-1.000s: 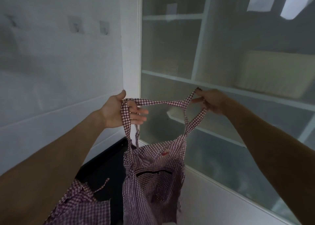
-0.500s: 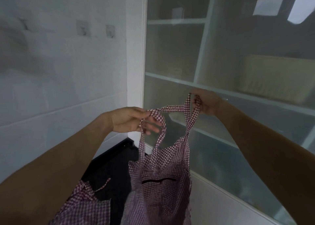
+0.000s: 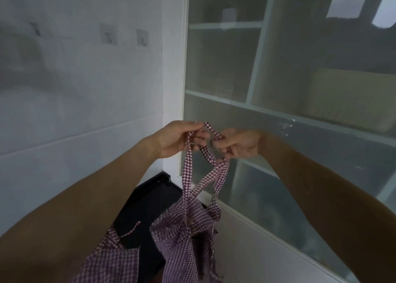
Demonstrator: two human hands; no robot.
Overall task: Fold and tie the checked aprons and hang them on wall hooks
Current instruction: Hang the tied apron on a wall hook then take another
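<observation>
Fingers of the left hand (image 3: 179, 137) and right hand (image 3: 236, 143) are pinching the narrow checked neck strap (image 3: 211, 130), nearly touching each other. Below the strap, the soft purple-and-white checked cloth apron (image 3: 184, 235) is hanging limp; it is likely behaving as light, floppy fabric, best held by this strap. Above and left of the strap, small square wall hooks (image 3: 108, 34) are waiting. A second checked apron (image 3: 109, 259) is lying below-left.

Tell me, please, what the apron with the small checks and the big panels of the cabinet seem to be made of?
The held apron looks like thin woven cloth, probably cotton, matte: it hangs limp and its straps twist. The cabinet panels look like frosted glass or plastic; the shelves behind show blurred, and light patches reflect at top right. The frame looks painted white; its material is unclear.
</observation>
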